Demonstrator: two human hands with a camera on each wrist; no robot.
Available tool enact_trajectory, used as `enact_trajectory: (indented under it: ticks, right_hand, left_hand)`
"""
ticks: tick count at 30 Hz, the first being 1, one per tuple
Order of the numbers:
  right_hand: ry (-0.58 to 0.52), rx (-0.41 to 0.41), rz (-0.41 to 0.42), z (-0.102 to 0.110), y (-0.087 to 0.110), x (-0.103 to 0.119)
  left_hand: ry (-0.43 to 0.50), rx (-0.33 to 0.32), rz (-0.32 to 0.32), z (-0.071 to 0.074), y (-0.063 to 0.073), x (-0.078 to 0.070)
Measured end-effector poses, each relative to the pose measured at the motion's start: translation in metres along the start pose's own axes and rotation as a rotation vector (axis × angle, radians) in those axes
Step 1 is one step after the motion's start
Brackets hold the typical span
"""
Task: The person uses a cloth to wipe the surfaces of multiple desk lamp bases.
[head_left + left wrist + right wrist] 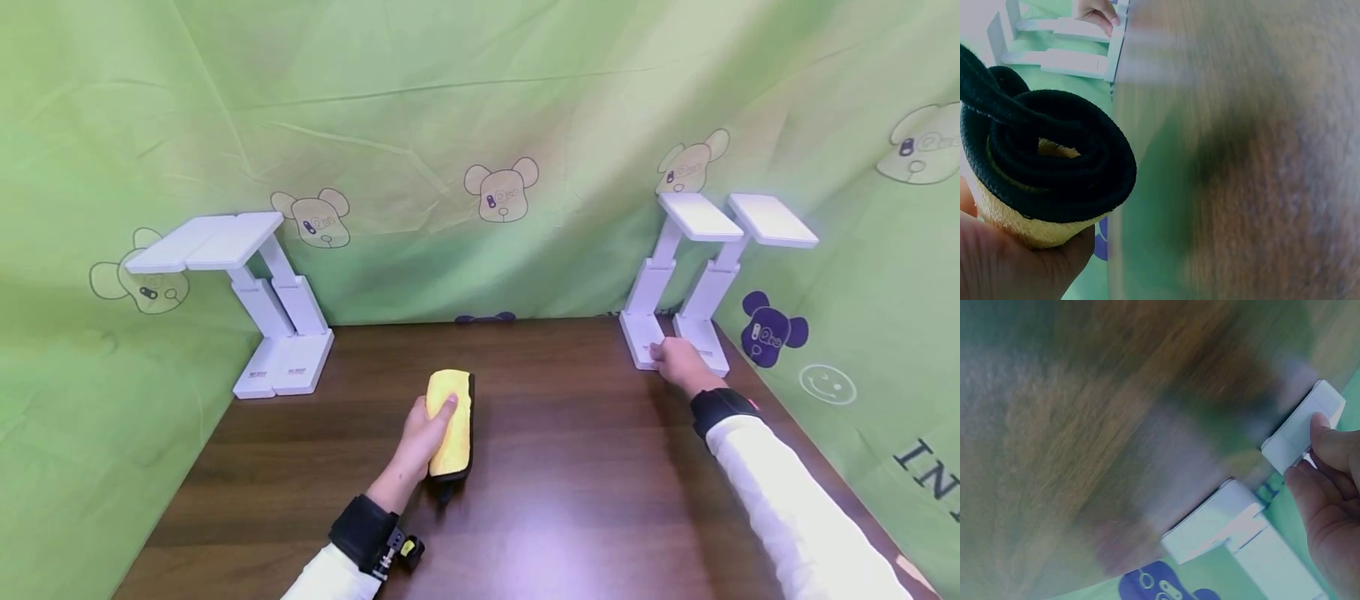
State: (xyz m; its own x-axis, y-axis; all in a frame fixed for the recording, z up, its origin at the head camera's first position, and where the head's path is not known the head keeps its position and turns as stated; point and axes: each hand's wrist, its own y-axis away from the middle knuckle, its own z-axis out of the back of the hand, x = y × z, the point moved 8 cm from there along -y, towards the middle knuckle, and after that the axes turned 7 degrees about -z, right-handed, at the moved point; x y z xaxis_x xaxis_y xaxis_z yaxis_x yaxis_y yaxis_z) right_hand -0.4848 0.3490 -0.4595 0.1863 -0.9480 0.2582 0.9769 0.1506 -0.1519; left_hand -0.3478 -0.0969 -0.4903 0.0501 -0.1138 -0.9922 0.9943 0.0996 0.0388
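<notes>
A rolled-up yellow cloth with black edging (450, 425) is in my left hand (423, 437), which grips it from the left with the thumb along its upper face. In the left wrist view, the coiled black end and a hanging loop of the rolled cloth (1054, 156) face the camera. Over at the right, my right hand (684, 364) pinches the base of a white folding desk lamp (640, 333), thumb on top and fingers at the side edge, as the right wrist view shows. A second white desk lamp (697, 325) stands just right of it, partly behind the hand.
Two more white desk lamps (288, 354) stand side by side at the table's back left. The brown wooden table (540, 442) runs back to a green curtain (405, 125) printed with bear heads, which also hangs along both sides.
</notes>
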Motion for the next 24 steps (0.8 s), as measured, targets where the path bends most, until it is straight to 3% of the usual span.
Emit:
enact_trajectory:
  ticks: [5,14,19,24]
  right_hand:
    - [-0.029,0.028,-0.077,-0.001,0.001,-0.015]
    - [-0.002,0.066,-0.094,0.001,0.005,-0.018]
    - [0.002,0.063,-0.081,0.003,0.014,-0.027]
    - [0.013,0.022,0.005,0.008,0.023,-0.038]
  left_hand:
    - [0.009,0.018,-0.003,-0.007,0.002,-0.001]
    - [0.035,0.015,-0.005,-0.007,0.003,0.002]
    - [0.052,0.031,-0.008,-0.01,0.005,0.0]
    - [0.045,0.038,0.017,-0.012,0.004,0.002]
